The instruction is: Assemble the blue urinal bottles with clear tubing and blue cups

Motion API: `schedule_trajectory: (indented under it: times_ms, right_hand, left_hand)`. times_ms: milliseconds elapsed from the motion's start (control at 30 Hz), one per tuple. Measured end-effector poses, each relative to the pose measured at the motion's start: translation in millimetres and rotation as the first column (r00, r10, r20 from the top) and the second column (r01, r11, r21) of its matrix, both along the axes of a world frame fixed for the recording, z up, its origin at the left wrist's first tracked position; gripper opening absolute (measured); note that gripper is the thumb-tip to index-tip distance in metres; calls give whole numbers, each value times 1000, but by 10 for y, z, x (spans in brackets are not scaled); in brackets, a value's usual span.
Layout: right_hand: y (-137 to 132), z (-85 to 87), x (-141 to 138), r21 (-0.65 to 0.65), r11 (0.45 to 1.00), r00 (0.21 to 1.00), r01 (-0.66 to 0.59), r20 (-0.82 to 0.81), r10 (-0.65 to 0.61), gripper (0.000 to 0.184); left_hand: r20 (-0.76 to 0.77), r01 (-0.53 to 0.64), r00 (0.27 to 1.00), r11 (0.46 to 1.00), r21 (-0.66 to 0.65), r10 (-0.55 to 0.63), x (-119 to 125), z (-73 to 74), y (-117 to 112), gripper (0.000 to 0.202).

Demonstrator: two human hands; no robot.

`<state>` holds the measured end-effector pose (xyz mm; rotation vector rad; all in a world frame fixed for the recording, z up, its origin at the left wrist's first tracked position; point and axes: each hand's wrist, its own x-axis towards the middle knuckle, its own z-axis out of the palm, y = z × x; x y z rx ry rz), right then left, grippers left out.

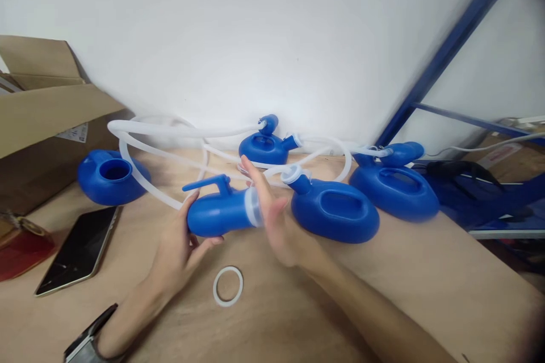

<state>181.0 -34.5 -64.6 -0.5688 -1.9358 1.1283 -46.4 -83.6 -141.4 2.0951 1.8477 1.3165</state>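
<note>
Left hand: grasping the blue cylindrical cup, fingers behind the barrel and thumb underneath; left hand (pixel 172 249), blue cylindrical cup (pixel 219 215). This grip probably steadies the cup against the other palm.
Right hand: right hand (pixel 275 221) unclenched, fingers extended, its palm edge-on at the cup's translucent white rim (pixel 254 207). It seems to press flat there rather than grip; firm contact is hard to confirm.
Cup: between the two hands, lying sideways above the wooden tabletop (pixel 361 300), its handle turned upward, which leaves the barrel free for the fingers.
Hose: white hose (pixel 149 129) looping beyond the left hand and coming down to the cup's left end; the fingers hide the joint.
White ring: white ring (pixel 215 288) flat on the wood, nearer the wearer than both hands, touched by neither.
Jugs: near blue jug (pixel 327 228) just right of the right hand, its handle opening facing up; far-right blue jug (pixel 398 204) beyond it; rear blue jug (pixel 261 154) ahead of the hands, by the wall.
Open container: wide-mouthed blue container (pixel 96 187) ahead and left of the left hand.
Phone: smartphone (pixel 79 249) left of the left hand, apparently set aside from the working spot.
</note>
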Motion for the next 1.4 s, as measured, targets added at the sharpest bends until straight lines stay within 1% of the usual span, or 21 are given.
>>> schedule_trajectory:
  times_ms: [133,233,400,500,633,733,833,933,1067,1200,1400]
  right_hand:
    - [35,41,45,-84,995,998,-44,40,48,97]
    - [56,80,84,-124,990,996,-70,53,77,94]
    - [82,99,119,-158,979,983,-132,103,149,101]
    - [88,94,122,-142,980,979,-139,131,158,101]
    - [74,120,131,-126,981,978,-145,129,161,97]
    - [72,123,125,-138,981,982,-135,109,151,99]
    - [94,80,97,-173,974,985,-144,73,159,100]
    - [106,53,74,-182,973,988,-144,36,153,98]
    - [61,128,87,-207,968,984,-142,78,162,98]
    - [5,195,92,-169,976,979,-136,129,159,99]
    - [-5,149,55,-21,993,981,-113,153,115,98]
  left_hand:
    - [1,-16,1000,1000,-23,16,0,46,-4,77]
    - [-10,-11,1000,999,-31,10,-15,38,-9,76]
    - [-46,-12,999,1000,-11,11,-21,10,-7,76]
    - [-59,-12,998,1000,1,12,-17,5,-7,77]
    - [-65,-17,998,1000,9,17,-7,14,-19,78]
    - [-66,-22,998,1000,3,22,-2,25,-32,78]
    - [-82,-40,996,999,6,40,-6,29,-40,78]
    - [-96,-48,994,999,18,50,-16,30,-44,82]
    - [-87,-57,995,998,10,58,-21,50,-58,87]
    - [-79,-76,994,997,-14,75,-18,77,-78,92]
    - [-103,-74,992,997,1,74,-21,75,-87,91]
